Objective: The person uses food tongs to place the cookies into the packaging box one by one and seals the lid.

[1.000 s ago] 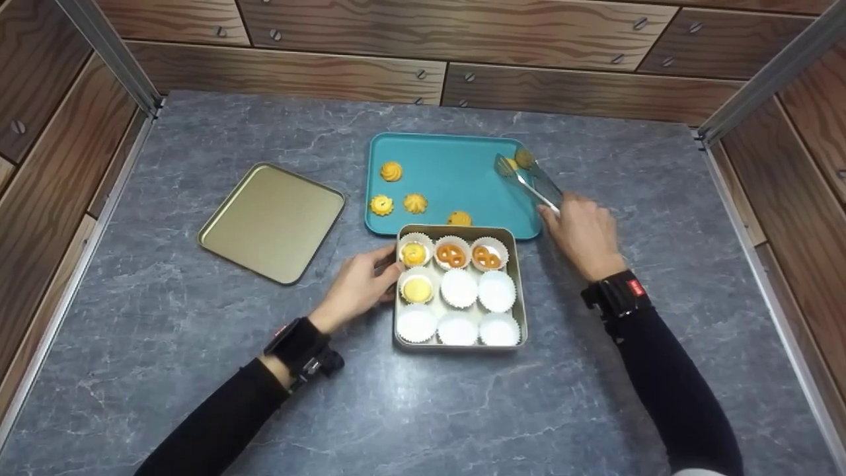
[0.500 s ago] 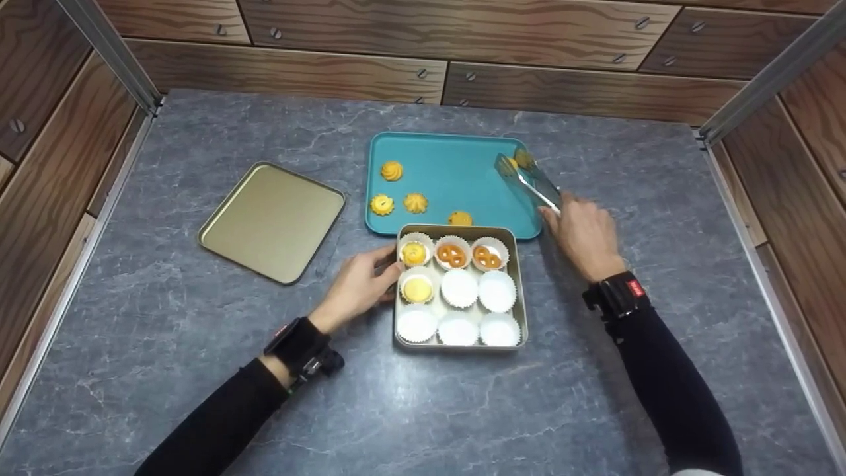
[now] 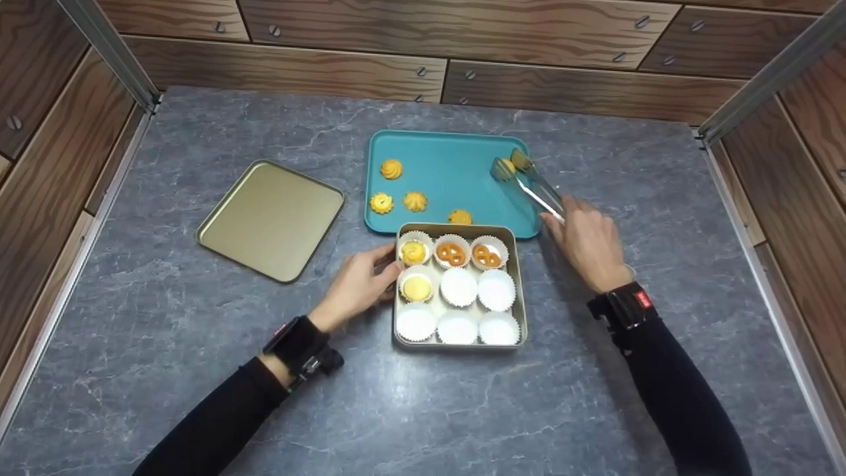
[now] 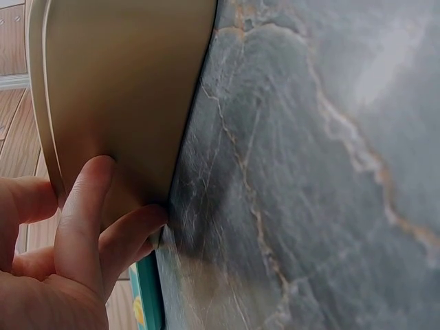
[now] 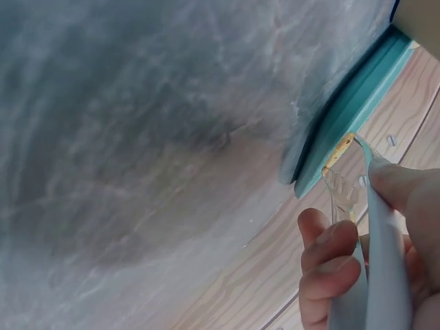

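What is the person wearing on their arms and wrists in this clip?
Both arms are in long black sleeves down to the wrists. The left wrist carries a black strapped-on unit with a small red mark, and the right wrist a similar black band with a red label. The left hand and right hand are bare, without gloves.

Right hand [image 3: 585, 241] grips tongs [image 3: 529, 185] pinching a cookie [image 3: 507, 165] over the teal tray [image 3: 449, 178].

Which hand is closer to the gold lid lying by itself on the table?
Left. The left hand rests against the cookie tin's left side, just right of the gold lid. The right hand is far across, holding tongs over the teal tray.
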Demonstrator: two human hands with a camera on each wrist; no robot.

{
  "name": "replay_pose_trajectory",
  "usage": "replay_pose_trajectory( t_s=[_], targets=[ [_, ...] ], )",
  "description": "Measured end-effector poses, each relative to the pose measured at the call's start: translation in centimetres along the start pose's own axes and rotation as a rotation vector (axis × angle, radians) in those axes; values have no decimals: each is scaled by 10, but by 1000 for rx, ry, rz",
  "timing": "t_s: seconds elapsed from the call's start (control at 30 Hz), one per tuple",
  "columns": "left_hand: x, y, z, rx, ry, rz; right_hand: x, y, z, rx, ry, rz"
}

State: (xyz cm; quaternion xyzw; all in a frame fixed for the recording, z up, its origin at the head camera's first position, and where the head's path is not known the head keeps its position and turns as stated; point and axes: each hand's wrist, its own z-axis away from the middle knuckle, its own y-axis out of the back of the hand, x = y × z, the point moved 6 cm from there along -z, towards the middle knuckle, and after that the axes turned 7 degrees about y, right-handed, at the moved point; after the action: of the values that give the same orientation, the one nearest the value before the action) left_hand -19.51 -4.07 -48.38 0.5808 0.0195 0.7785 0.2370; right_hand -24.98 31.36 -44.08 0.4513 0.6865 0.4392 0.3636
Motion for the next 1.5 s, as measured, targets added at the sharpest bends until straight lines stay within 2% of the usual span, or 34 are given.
replay_pose_trajectory(
  t_s=[0.37,0.53,0.73,1.27,1.5],
  targets=[
    [-1,0,0,-2,16,2,-7,9,16,16,19,-66],
    [0,0,0,-3,-1,12,-9,14,24,23,26,-108],
    [0,0,0,-3,2,10,-13,22,34,51,66,-145],
    [-2,-1,0,-13,19,32,-30,48,65,133,157,-172],
    [-1,-1,0,-4,17,24,-41,55,77,109,166,-168]
  ],
)
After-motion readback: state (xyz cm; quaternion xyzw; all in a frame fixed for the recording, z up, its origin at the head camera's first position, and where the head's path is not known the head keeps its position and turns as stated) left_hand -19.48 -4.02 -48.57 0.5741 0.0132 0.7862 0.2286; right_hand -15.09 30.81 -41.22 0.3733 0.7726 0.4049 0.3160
